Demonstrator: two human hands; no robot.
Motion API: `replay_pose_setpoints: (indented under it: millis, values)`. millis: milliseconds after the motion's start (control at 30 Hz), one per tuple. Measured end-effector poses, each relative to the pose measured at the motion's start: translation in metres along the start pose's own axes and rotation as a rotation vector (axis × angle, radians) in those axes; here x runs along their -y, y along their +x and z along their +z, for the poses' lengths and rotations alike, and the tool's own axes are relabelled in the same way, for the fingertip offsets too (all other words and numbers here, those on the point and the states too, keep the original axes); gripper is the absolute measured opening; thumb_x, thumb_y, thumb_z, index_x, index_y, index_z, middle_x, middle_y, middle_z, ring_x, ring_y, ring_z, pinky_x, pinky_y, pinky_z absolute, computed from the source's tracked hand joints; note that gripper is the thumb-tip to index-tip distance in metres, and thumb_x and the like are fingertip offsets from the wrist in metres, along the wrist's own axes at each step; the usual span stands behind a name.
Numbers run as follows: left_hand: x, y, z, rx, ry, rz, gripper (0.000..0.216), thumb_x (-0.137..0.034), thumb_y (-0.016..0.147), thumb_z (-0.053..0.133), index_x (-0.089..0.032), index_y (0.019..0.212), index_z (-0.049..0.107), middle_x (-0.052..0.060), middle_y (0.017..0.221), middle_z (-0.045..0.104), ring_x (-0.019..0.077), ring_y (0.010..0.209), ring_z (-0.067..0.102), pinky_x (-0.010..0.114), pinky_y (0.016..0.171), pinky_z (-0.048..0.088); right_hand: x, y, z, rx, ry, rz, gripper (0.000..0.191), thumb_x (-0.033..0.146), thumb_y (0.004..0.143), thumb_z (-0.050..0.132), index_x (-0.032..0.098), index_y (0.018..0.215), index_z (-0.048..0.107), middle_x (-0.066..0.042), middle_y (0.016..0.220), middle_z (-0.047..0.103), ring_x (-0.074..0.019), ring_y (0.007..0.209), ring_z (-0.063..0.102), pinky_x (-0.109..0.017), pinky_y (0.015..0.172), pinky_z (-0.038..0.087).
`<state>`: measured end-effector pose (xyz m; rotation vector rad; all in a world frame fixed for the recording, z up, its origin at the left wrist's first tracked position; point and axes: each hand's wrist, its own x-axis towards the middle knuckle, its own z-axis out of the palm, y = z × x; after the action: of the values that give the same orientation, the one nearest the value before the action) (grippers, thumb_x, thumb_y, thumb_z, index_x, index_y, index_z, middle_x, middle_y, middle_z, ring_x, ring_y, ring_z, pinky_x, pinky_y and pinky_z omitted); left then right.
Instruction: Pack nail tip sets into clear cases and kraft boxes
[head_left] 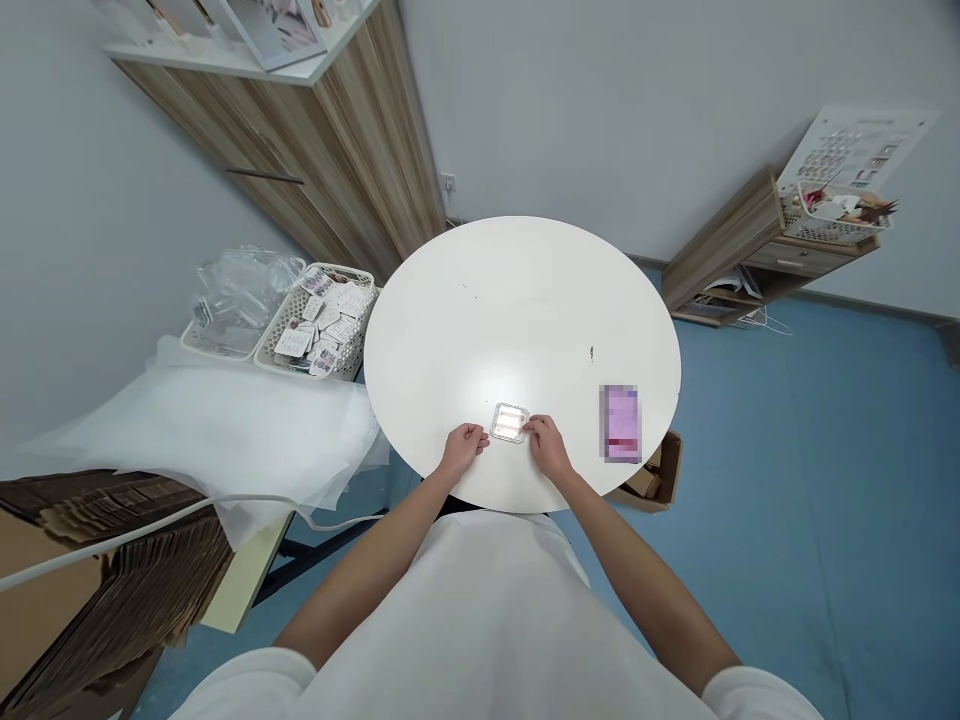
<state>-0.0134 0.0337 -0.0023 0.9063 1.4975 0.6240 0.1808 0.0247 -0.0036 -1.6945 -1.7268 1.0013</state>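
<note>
A small, square, clear plastic case (pixel 510 423) lies on the white round table (pixel 525 290), near its front edge. Pale strips or a card show inside it, blurred by glare. At the case's right edge, my right hand (pixel 550 445) has its thumb and fingers closed on the rim. My left hand (pixel 463 448) is just left of the case, its fingers curled together close to the edge. Whether anything small sits between those left fingers is hidden.
A pixelated pink-purple rectangle (pixel 622 424) lies on the table's right side. White baskets (pixel 352 335) with cards and plastic bags stand left, beside white sheets (pixel 277 425). A cardboard box (pixel 670 475) sits below the right edge. A wooden cabinet (pixel 375 130) stands behind.
</note>
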Motion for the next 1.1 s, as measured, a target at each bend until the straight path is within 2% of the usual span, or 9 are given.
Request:
replay_pose_setpoints:
  millis: [100, 200, 300, 567, 867, 1000, 1100]
  values:
    - [-0.005, -0.008, -0.006, -0.003, 0.29, 0.189, 0.026, -0.032, 0.08, 0.046, -0.017, 0.099, 0.054, 0.009, 0.101, 0.06, 0.0173, 0.088, 0.059, 0.034, 0.079, 0.047, 0.004, -0.011, -0.001, 0.003, -0.109, -0.036, 0.036, 0.006, 0.075, 0.034, 0.02, 0.101, 0.055, -0.008, 0.115, 0.047, -0.018, 0.105, 0.047, -0.035, 0.085, 0.043]
    - [-0.008, -0.013, -0.012, 0.105, 0.568, 0.435, 0.035, -0.029, 0.08, 0.045, -0.022, 0.114, 0.049, 0.007, 0.115, 0.051, 0.019, 0.101, 0.051, 0.036, 0.088, 0.042, 0.006, -0.022, -0.003, 0.08, -0.223, -0.117, 0.042, 0.007, 0.075, 0.038, 0.022, 0.112, 0.051, -0.008, 0.125, 0.043, -0.0213, 0.115, 0.04, -0.039, 0.092, 0.038]
    - [-0.008, -0.012, -0.014, 0.185, 0.762, 0.538, 0.04, -0.026, 0.082, 0.042, -0.024, 0.121, 0.044, 0.007, 0.121, 0.046, 0.0209, 0.109, 0.045, 0.038, 0.092, 0.038, 0.002, -0.028, -0.003, 0.149, -0.262, -0.161, 0.047, 0.008, 0.075, 0.041, 0.025, 0.119, 0.046, -0.005, 0.13, 0.041, -0.0222, 0.118, 0.038, -0.041, 0.095, 0.035]
    - [0.001, -0.006, -0.009, 0.186, 0.852, 0.577, 0.038, -0.026, 0.081, 0.042, -0.022, 0.119, 0.047, 0.009, 0.117, 0.049, 0.0225, 0.108, 0.045, 0.038, 0.092, 0.037, -0.006, -0.025, -0.003, 0.193, -0.32, -0.15, 0.053, 0.005, 0.075, 0.04, 0.027, 0.123, 0.043, -0.003, 0.13, 0.042, -0.0235, 0.118, 0.037, -0.042, 0.093, 0.036]
    - [-0.015, -0.006, -0.003, 0.188, 0.894, 0.522, 0.03, -0.025, 0.081, 0.042, -0.019, 0.107, 0.054, 0.008, 0.111, 0.054, 0.0233, 0.102, 0.049, 0.037, 0.086, 0.041, 0.002, -0.018, 0.002, 0.199, -0.413, -0.138, 0.05, 0.001, 0.072, 0.039, 0.024, 0.115, 0.049, -0.009, 0.125, 0.046, -0.0257, 0.111, 0.042, -0.042, 0.086, 0.04]
    - [-0.021, -0.002, -0.003, 0.208, 0.863, 0.479, 0.026, -0.024, 0.078, 0.045, -0.019, 0.101, 0.057, 0.008, 0.107, 0.056, 0.024, 0.099, 0.051, 0.038, 0.086, 0.04, 0.005, -0.014, 0.002, 0.2, -0.331, -0.086, 0.044, 0.003, 0.072, 0.039, 0.021, 0.109, 0.053, -0.01, 0.123, 0.046, -0.025, 0.11, 0.044, -0.039, 0.086, 0.041]
    - [-0.022, 0.001, -0.002, 0.197, 0.694, 0.345, 0.029, -0.03, 0.076, 0.051, -0.019, 0.102, 0.055, 0.007, 0.104, 0.058, 0.0221, 0.096, 0.054, 0.035, 0.084, 0.042, 0.005, -0.01, 0.0, 0.166, -0.156, 0.006, 0.037, 0.009, 0.072, 0.043, 0.019, 0.106, 0.054, -0.009, 0.123, 0.045, -0.0229, 0.11, 0.045, -0.036, 0.087, 0.041]
